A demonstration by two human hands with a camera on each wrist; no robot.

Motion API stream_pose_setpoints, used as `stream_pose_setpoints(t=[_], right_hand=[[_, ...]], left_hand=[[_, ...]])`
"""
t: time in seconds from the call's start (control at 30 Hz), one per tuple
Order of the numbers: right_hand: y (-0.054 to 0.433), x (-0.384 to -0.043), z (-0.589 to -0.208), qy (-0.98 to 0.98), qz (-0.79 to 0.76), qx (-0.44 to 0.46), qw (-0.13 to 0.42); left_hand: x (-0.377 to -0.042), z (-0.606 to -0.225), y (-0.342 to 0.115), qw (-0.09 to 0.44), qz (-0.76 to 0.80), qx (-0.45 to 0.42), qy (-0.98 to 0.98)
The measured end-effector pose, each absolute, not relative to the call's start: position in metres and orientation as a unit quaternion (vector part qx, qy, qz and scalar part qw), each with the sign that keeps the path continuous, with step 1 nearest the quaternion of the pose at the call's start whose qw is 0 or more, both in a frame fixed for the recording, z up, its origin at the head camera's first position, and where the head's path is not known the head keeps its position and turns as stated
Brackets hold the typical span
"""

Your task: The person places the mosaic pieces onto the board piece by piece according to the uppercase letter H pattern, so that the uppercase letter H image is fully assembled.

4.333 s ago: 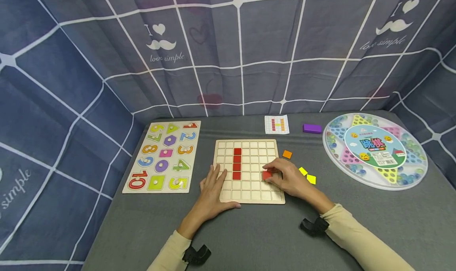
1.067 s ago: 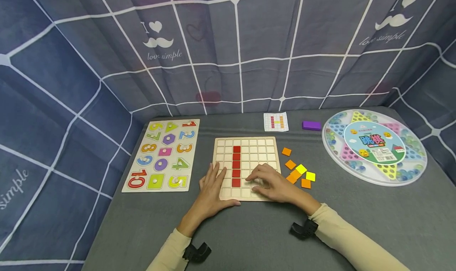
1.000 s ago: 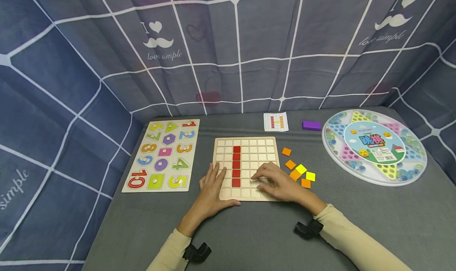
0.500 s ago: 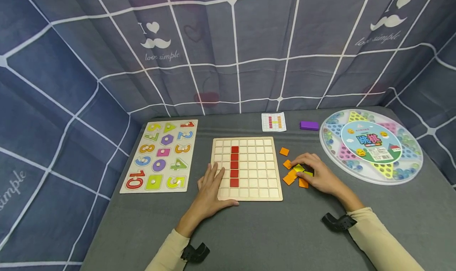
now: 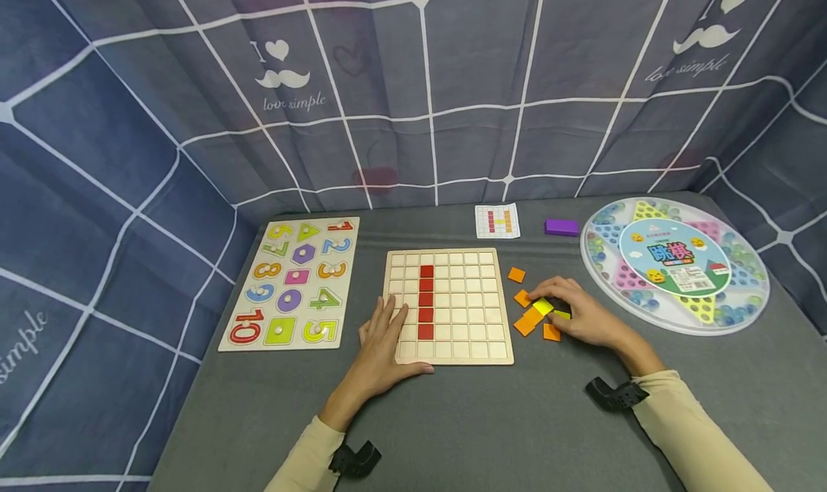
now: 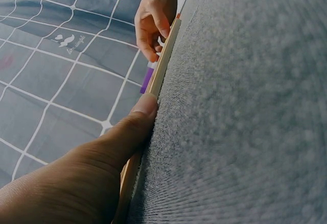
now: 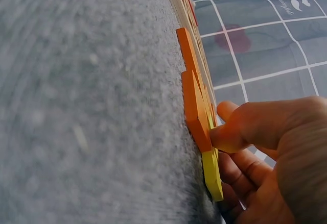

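A wooden grid board lies on the grey cloth with several red square tiles in one column. My left hand rests on its near left corner, fingers spread, thumb along the near edge. To the board's right, my right hand reaches over loose tiles, thumb and index bent around a yellow tile. In the right wrist view, the thumb touches the orange and yellow tiles; I cannot tell whether it pinches one. Another yellow tile is partly hidden under the hand.
A small pattern card and a purple block lie behind the board. A round Chinese checkers set sits at the right, a number puzzle board at the left. A lone orange tile lies beside the grid.
My right hand set a red tile in the column, dropped several orange tiles beside the board, then moved right to the loose tiles. My left hand has stayed on the board.
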State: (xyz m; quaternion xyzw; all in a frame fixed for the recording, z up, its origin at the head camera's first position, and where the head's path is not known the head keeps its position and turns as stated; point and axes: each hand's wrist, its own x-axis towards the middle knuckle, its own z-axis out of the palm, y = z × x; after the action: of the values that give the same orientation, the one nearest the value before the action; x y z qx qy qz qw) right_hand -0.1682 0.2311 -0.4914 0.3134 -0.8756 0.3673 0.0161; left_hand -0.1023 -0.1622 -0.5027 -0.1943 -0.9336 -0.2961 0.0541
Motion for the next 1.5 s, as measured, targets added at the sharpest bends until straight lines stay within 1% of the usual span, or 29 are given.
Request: stream_pose_setpoints(t=[0.27,0.6,0.97,1.33,1.5], right_hand=[[0.2335,-0.1727,-0.4970,-0.867,0.387,0.315,0.011],[0.2329,-0.1713,-0.4967,-0.877,0.390,0.280,0.000],[0.2293,-0.1689,-0.4932,-0.896,0.374,0.239,-0.019],[0.2277,-0.1705,-0.4961,-0.886,0.389,0.254,0.013],[0.2277,-0.1712,-0.4973,-0.883,0.393,0.255,0.017]], left_hand=[[-0.1015,-0.5015,-0.1620,0.055,-0.297,-0.195,-0.933],[-0.1016,-0.4998,-0.1614,0.050,-0.294,-0.194,-0.935],[-0.1007,-0.4989,-0.1611,0.057,-0.292,-0.195,-0.935],[-0.1005,-0.5002,-0.1613,0.054,-0.297,-0.191,-0.934],[-0.1009,-0.4998,-0.1612,0.055,-0.293,-0.191,-0.935]])
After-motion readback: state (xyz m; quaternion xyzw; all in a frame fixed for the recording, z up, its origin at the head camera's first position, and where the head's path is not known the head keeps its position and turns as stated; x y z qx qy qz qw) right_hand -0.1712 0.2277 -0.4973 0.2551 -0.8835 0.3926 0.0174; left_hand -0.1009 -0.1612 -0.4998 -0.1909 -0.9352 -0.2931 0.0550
